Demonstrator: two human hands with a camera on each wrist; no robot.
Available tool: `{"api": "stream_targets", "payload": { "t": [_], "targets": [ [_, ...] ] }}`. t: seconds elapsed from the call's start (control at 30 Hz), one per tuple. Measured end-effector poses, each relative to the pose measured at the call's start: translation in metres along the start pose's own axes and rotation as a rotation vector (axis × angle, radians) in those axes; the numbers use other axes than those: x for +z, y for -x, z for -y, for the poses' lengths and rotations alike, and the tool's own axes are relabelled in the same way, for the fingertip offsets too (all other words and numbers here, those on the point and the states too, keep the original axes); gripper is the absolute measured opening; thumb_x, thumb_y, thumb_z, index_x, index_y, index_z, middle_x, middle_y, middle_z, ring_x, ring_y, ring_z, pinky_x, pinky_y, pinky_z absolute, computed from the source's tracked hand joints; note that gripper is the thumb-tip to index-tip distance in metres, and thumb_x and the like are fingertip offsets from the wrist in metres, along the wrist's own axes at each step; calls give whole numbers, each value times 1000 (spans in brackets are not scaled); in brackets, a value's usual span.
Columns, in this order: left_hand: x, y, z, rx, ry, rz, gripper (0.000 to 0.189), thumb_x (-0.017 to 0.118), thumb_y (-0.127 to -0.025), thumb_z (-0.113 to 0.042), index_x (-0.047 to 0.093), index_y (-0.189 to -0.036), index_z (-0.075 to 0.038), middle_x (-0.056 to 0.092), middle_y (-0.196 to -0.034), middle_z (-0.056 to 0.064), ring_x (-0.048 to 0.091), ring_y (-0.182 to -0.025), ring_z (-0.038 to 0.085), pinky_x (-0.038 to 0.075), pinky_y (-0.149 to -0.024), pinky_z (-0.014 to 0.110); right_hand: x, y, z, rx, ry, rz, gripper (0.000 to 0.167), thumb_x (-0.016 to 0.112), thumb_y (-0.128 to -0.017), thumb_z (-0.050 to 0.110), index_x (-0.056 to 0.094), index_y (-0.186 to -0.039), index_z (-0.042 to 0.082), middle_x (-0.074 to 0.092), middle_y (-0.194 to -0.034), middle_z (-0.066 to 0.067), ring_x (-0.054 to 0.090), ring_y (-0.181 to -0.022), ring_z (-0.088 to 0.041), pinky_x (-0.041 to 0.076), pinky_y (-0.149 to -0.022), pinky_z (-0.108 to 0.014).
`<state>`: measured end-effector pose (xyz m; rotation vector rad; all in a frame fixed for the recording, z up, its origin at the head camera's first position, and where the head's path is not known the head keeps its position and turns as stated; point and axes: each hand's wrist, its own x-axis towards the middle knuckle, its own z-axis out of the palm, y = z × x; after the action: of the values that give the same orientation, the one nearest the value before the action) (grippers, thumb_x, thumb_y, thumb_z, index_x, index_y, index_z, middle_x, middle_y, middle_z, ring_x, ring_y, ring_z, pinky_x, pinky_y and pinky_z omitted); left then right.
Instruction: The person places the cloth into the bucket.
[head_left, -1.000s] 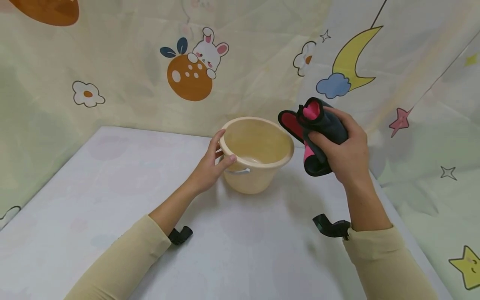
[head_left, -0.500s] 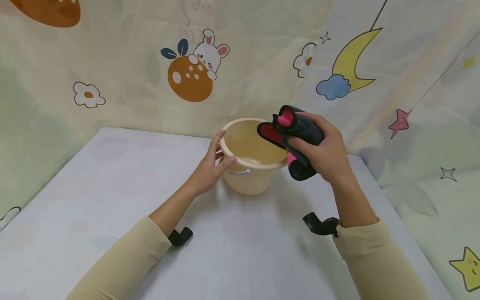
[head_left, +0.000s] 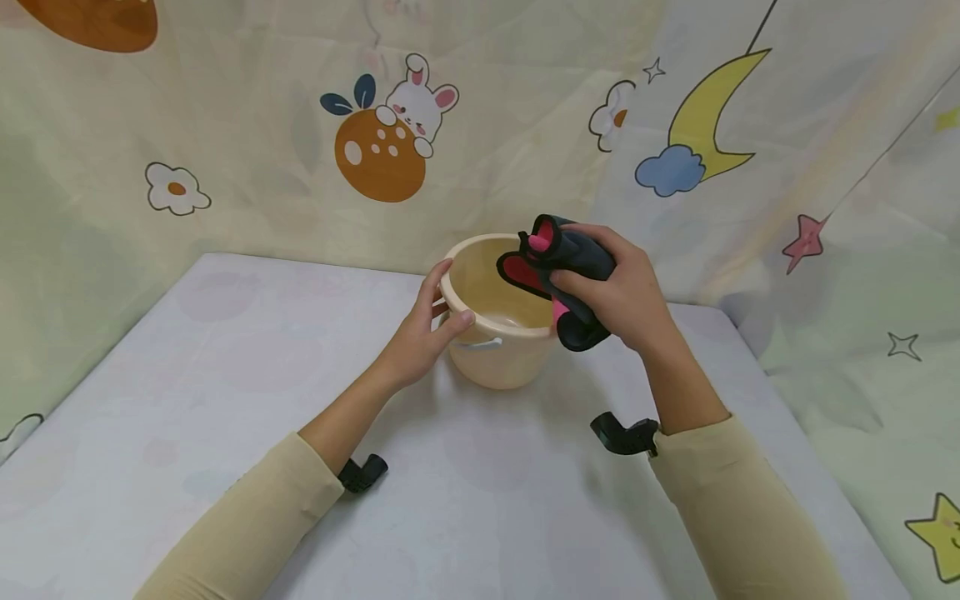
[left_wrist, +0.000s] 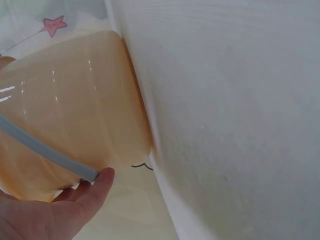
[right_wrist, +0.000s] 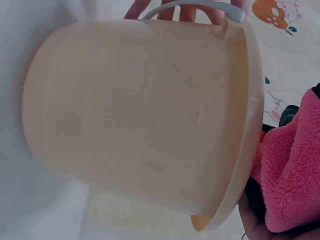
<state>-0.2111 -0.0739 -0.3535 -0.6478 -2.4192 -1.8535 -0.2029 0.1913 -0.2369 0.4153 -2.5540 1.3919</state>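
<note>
A cream plastic bucket (head_left: 495, 362) with a light grey handle (left_wrist: 50, 152) stands upright on the white table, its mouth facing up. At its left side, my left hand (head_left: 416, 337) grips the rim, with the thumb at the near edge and fingers around the outside. My right hand (head_left: 626, 296) holds a bunched, rolled cloth (head_left: 581, 254), dark blue-grey outside, fluffy pink inside, with black edging. The cloth is at the right part of the bucket's rim, with one flap over the opening. In the right wrist view, the pink fluffy side (right_wrist: 292, 160) shows beside the rim.
The white table (head_left: 225, 358) extends around the bucket, with its back edge close behind. A cartoon-printed fabric backdrop (head_left: 255, 125) hangs behind and at the sides. A black camera mount sits at each wrist, including the right mount (head_left: 626, 435).
My right hand has moved left with the cloth, from right of the bucket to over its right rim. The left hand and bucket have stayed in place.
</note>
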Motion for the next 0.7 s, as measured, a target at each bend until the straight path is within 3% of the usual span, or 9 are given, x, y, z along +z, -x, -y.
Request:
{"api": "stream_targets", "payload": {
  "t": [0.33,0.7],
  "targets": [
    [2,-1,-1,-7,7,-8,81,57,-98,-46,8,-163,-40,24,-166,13,38,-147,38,35,-118,57,9,-12,-1,20,56,45,51,77,-89,25,63,-139,22,64,-131,-11,57,-114,-30,50,-86,-46],
    [1,-1,-1,-26,4,-14,80,56,-98,-46,8,-162,-44,24,-167,11,37,-147,36,37,-117,55,20,-28,-7,96,73,50,50,74,-90,29,62,-138,24,62,-133,-10,55,-117,-31,52,-88,-49]
  ]
}}
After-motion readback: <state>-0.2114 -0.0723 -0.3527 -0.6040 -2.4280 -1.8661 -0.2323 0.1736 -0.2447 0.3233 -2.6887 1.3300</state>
